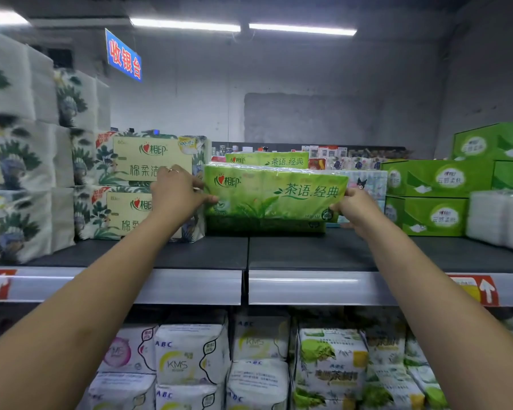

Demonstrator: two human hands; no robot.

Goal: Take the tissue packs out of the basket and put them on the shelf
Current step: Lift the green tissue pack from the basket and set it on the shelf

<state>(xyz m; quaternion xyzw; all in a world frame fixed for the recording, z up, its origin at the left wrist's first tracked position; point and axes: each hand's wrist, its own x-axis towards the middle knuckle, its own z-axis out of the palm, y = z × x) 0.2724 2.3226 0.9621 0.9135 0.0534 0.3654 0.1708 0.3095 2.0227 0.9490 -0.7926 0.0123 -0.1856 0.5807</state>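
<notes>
Shop shelf (214, 253), green tissue pack (276, 193) held above it.
Left hand (176, 193) and right hand (354, 207) grip its ends; slick wrap may slip.

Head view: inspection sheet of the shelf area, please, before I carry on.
Surface: shelf, dark, bare at the front.
Job's things: green tissue pack held at the shelf; second green pack behind it; basket not in view.
Clutter: floral packs on the left, green boxes on the right.
Hands: left hand and right hand grip the pack's ends.
Cables: nothing seen.
Surroundings: blue sign above; white packs on the lower level.
</notes>
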